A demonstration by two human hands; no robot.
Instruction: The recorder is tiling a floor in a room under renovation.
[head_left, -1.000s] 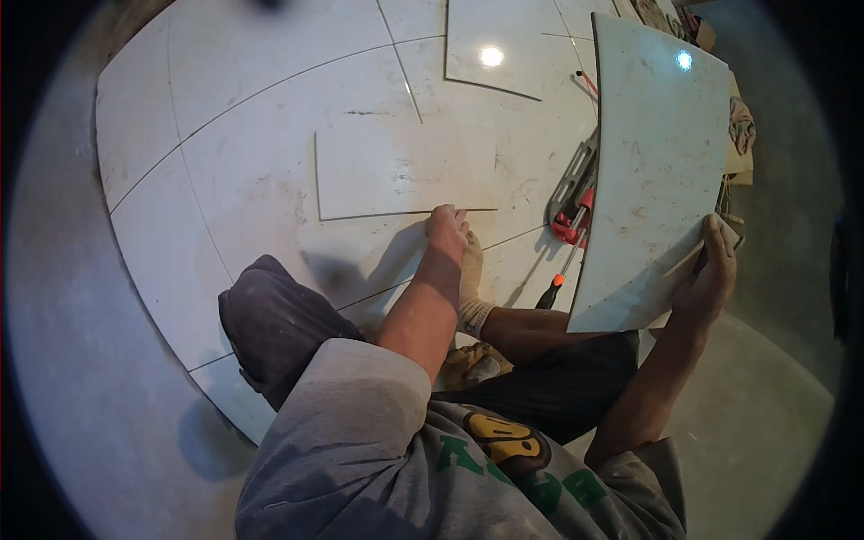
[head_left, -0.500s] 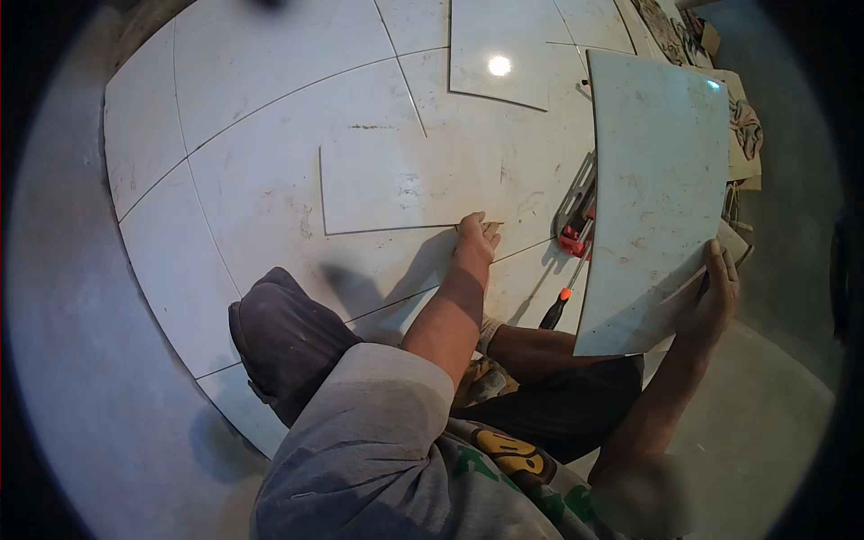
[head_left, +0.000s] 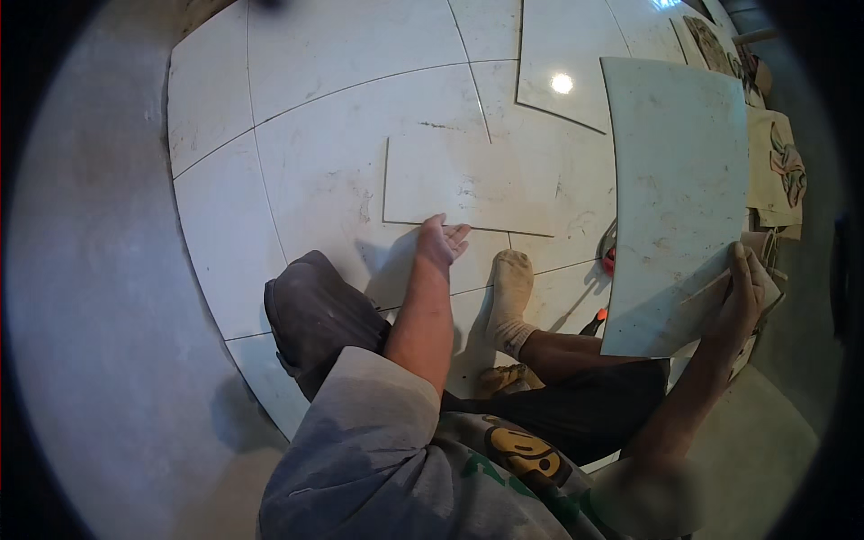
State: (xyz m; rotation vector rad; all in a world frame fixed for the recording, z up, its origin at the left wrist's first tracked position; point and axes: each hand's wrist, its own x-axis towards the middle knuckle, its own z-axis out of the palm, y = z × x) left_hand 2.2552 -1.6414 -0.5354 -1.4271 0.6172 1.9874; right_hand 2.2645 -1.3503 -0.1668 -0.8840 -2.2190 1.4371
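A pale rectangular tile (head_left: 490,184) lies on the tiled floor in front of me, its dark front and left edges showing. My left hand (head_left: 441,241) is at that front edge, palm partly turned up and fingers apart; whether it presses on the tile I cannot tell. At the right, my right hand (head_left: 740,292) grips a second, bluish-white tile (head_left: 677,198) by its lower right edge and keeps it raised. Behind this tile, a screwdriver (head_left: 596,321) with a black and orange handle and a red tool (head_left: 608,261) are mostly hidden.
Another loose tile (head_left: 562,54) lies farther back, reflecting a lamp. My socked foot (head_left: 512,283) rests just before the front tile. Cloth (head_left: 788,171) and cardboard (head_left: 765,202) lie at the far right. A grey wall (head_left: 99,252) borders the floor on the left.
My left hand has slid leftward along the floor tile's front edge. The view has shifted, so more of my foot shows and the raised tile covers more of the tools.
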